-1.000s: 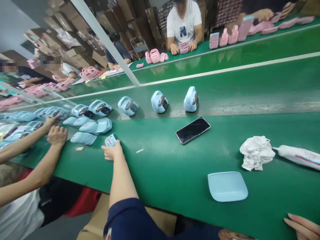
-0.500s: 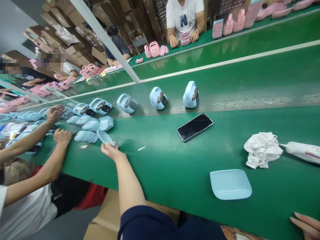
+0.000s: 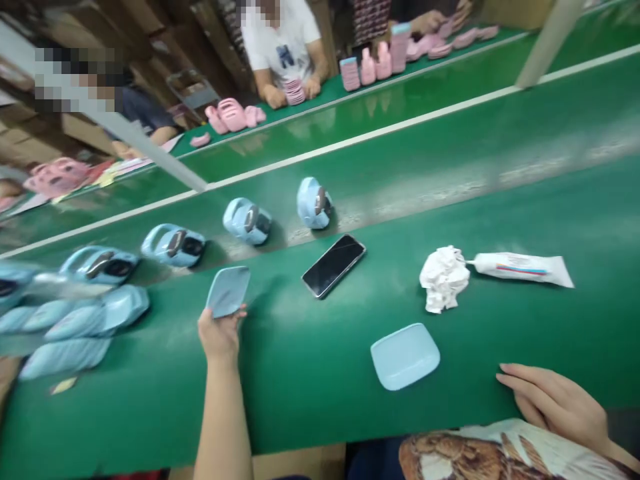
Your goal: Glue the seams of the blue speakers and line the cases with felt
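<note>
My left hand [image 3: 223, 333] grips a light-blue plastic panel [image 3: 229, 291] by its lower edge, raised over the green table [image 3: 310, 400]. My right hand [image 3: 563, 403] rests near the table's front edge, fingers stretched out and holding nothing. To its left lies a second light-blue panel [image 3: 406, 357], flat on the table. Beyond that panel sit a crumpled white tissue [image 3: 445, 279] and a white tube [image 3: 523, 267] whose thin nozzle points at the tissue. A dark-screened phone [image 3: 334, 265] lies between my left hand and the tissue.
Several blue handled casings [image 3: 247, 221] stand in a row along the grey strip behind. Stacked blue panels [image 3: 70, 353] and blue parts [image 3: 123, 308] lie at left. Across the table a person in a white shirt [image 3: 283, 47] has hands around stacked pink pieces [image 3: 294, 92].
My left hand has carried the blue panel away from the stacks at left, to the right and upright. My right hand has come further into view as the camera turned.
</note>
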{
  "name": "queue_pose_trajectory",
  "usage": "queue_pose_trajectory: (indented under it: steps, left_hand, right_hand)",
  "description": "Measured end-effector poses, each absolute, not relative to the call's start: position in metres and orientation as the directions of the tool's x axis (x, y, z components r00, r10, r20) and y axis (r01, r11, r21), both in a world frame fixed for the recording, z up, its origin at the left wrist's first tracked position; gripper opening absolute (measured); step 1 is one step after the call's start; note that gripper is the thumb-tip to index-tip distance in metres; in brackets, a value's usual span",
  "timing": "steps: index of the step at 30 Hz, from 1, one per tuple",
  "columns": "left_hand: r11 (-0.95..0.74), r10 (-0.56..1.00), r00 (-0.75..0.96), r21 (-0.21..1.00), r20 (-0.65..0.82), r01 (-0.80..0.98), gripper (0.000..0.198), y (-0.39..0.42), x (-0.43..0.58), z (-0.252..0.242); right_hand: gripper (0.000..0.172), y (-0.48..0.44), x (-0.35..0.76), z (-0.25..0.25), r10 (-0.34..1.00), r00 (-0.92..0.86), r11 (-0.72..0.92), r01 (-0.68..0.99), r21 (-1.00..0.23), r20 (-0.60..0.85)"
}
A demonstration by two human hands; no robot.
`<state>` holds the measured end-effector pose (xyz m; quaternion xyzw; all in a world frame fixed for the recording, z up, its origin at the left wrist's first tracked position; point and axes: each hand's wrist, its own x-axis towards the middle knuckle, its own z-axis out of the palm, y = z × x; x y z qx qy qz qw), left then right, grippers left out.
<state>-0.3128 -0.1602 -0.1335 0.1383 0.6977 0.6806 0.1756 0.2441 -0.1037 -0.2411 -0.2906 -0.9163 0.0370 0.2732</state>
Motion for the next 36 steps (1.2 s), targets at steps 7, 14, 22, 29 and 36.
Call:
queue_pose_trajectory:
  steps: [7,14,22,29,36]
  left_hand:
    - [0.324,0.713,-0.481,0.848,-0.511,-0.42,0.038,-0.163,-0.171,-0.132]
    - [0.441,0.846,-0.409,0.88,-0.342,0.177,0.047,-0.172,-0.091,-0.141]
    - [0.365,0.672,-0.726,0.79,0.143,0.493,0.024,-0.176,-0.075,-0.15]
    - [0.239,0.731,-0.679,0.958,-0.069,0.16,0.041,-0.186,-0.064,-0.178]
    - [0.185,0.635,-0.758,0.982,-0.151,-0.04,0.036,-0.174,-0.016,-0.188]
  right_hand:
    - [0.022,-0.107,0.23,-0.23,0.566,-0.612,0.808,0.543,-0.228,0.552]
    - [0.022,-0.105,0.235,-0.233,0.533,-0.631,0.833,0.51,-0.216,0.564]
    - [0.023,-0.104,0.231,-0.227,0.564,-0.625,0.815,0.524,-0.246,0.54]
    - [0.023,-0.093,0.226,-0.206,0.702,-0.589,0.702,0.48,-0.527,0.399]
    - [0.034,-0.059,0.184,-0.166,0.668,-0.728,0.334,0.476,-0.813,-0.152]
